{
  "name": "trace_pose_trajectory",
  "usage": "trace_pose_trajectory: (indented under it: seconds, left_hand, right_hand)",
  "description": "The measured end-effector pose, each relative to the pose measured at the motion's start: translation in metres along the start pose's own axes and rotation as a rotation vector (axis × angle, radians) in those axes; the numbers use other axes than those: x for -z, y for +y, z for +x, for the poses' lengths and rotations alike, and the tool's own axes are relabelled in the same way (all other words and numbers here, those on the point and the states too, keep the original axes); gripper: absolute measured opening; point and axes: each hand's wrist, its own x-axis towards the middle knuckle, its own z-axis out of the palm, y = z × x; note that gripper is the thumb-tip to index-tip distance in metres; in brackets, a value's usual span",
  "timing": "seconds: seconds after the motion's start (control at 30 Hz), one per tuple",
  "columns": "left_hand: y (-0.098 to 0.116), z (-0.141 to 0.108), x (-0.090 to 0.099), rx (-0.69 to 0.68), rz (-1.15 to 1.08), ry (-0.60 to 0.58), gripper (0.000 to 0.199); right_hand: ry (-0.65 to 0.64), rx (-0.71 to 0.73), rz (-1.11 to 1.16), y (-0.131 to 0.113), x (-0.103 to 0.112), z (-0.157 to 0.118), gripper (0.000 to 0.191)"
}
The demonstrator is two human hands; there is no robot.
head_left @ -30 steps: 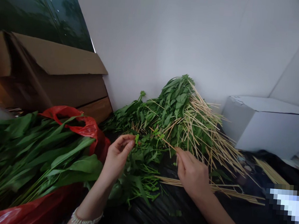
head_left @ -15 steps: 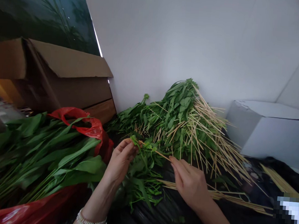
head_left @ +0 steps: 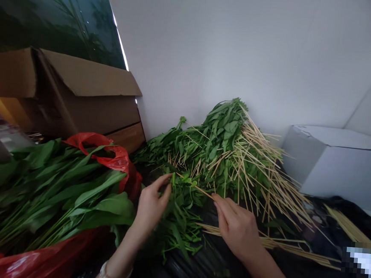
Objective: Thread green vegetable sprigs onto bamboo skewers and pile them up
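My right hand is closed around the lower end of a thin bamboo skewer, which points up and to the left. Several small green pieces are threaded near the skewer's far end. Beside that end is my left hand, thumb and fingers curved into a pinch on a green leafy stem. A pearl-like bracelet circles the left wrist. Below the skewer lies a loose heap of cut leafy greens, spread on black plastic.
A large pile of skewered greens leans against the wall. Loose skewers lie at right. Long leafy greens fill a red plastic bag at left. A cardboard box stands behind it; a white box stands far right.
My left hand has shifted slightly back from the skewer's tip, and its fingers have changed their hold on the greens. The right hand keeps the skewer in nearly the same place.
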Motion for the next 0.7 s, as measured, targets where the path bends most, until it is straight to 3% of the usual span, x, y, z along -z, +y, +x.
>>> trace_pose_trajectory:
  seconds: [0.07,0.13,0.27,0.33,0.53,0.7]
  left_hand:
    - [-0.0025,-0.0025,0.0004,-0.102,0.258,0.053,0.037]
    - [-0.0034,-0.0028,0.0006,-0.105,0.325,0.058,0.044]
    - [-0.0031,0.0034,0.0025,-0.015,0.075,-0.192,0.016]
    - [-0.0029,0.0060,0.0039,0.016,-0.013,-0.264,0.013]
    - [-0.0032,0.0020,0.0042,-0.021,0.232,-0.095,0.019]
    - [-0.0035,0.0019,0.0057,0.009,0.114,-0.172,0.011]
  right_hand:
    - [0.004,-0.005,0.000,0.0006,0.0000,0.0003,0.026]
    - [-0.002,-0.002,0.004,0.0010,-0.0003,0.0001,0.026]
    - [-0.031,0.027,0.030,0.0004,-0.0010,-0.0009,0.027]
    - [-0.044,0.045,0.044,-0.0006,-0.0007,-0.0010,0.027]
    - [-0.082,0.113,0.028,-0.0033,-0.0004,-0.0012,0.029]
    - [-0.155,0.056,-0.140,0.0032,-0.0055,-0.0043,0.031]
